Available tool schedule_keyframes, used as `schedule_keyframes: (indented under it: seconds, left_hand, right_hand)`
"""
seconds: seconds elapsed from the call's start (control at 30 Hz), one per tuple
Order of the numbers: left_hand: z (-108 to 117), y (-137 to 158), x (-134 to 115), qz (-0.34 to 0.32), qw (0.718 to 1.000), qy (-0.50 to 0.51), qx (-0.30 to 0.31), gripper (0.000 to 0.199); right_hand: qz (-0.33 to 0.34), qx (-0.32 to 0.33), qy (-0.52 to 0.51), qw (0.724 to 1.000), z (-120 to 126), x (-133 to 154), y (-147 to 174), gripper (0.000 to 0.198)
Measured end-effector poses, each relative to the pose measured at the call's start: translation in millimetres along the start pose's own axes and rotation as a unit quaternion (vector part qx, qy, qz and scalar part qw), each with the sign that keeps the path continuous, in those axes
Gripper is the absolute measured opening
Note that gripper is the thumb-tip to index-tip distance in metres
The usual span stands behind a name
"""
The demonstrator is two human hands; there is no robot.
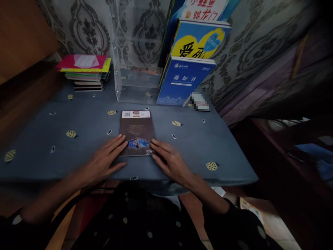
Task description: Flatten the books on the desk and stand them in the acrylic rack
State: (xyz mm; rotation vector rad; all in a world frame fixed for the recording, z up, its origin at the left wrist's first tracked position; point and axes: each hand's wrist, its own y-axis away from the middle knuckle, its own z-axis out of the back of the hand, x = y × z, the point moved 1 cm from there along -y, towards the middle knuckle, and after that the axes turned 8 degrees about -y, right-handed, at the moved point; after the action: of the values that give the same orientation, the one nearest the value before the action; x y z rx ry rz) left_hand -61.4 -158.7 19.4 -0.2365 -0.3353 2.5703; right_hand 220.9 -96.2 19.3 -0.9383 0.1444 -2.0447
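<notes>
A thin dark brown book [136, 126] lies flat near the middle of the table, with a white barcode strip along its far edge and a blue picture near its close edge. My left hand [106, 158] rests beside its left edge, fingers stretched and the fingertips touching the lower left of the cover. On the other side, my right hand [170, 159] lies with fingers extended, its fingertips at the book's lower right edge. Neither hand grips the book.
A clear acrylic book stand [118, 83] holds upright books at the back, a blue one [184, 81] in front. To the left is a stack of books [85, 71] topped in pink. A small blurred item [200, 101] lies right of the stand. The patterned tablecloth [85, 152] covers the table.
</notes>
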Motion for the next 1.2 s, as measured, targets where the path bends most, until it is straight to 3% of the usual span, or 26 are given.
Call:
schedule_keyframes:
  seconds: [0.1, 0.23, 0.37, 0.47, 0.63, 0.87, 1.03, 1.2]
  left_hand:
    - [1.0, 5.5, -7.2, -0.006, 1.0, -0.011, 0.014, 0.073]
    - [10.0, 25.5, -27.8, -0.033, 0.999, -0.036, 0.019, 0.083]
    - [20.5, 44.1, -46.6, -0.081, 0.994, -0.075, 0.004, 0.06]
    - [22.6, 48.0, -50.8, -0.113, 0.99, -0.082, -0.025, 0.06]
    - [23.2, 43.4, -44.2, -0.11, 0.991, -0.062, -0.052, 0.058]
    - [40.8, 21.9, -34.5, -0.087, 0.992, -0.001, -0.089, 0.057]
    - [31.8, 15.9, -26.4, -0.126, 0.989, -0.014, -0.074, 0.06]
    - [21.9, -5.8, -13.5, -0.119, 0.989, -0.043, -0.075, 0.06]
  right_hand:
    - [0.007, 0.022, 0.016, 1.0, -5.0, 5.8, 3.7, 0.045]
    - [0.027, 0.044, 0.03, 0.998, -4.5, 27.3, 34.0, 0.058]
    - [0.044, 0.03, 0.037, 0.998, -4.2, 44.8, 66.1, 0.055]
    - [0.065, -0.009, 0.029, 0.997, -4.3, 47.1, 73.4, 0.052]
    - [0.081, -0.044, 0.016, 0.996, 6.5, 44.1, 63.0, 0.05]
    - [0.082, -0.079, -0.01, 0.993, 20.9, 34.2, 42.8, 0.05]
    - [0.099, -0.066, -0.001, 0.993, 13.1, 18.4, 38.6, 0.05]
    - [0.067, -0.046, 0.028, 0.996, 11.7, -9.4, 22.9, 0.053]
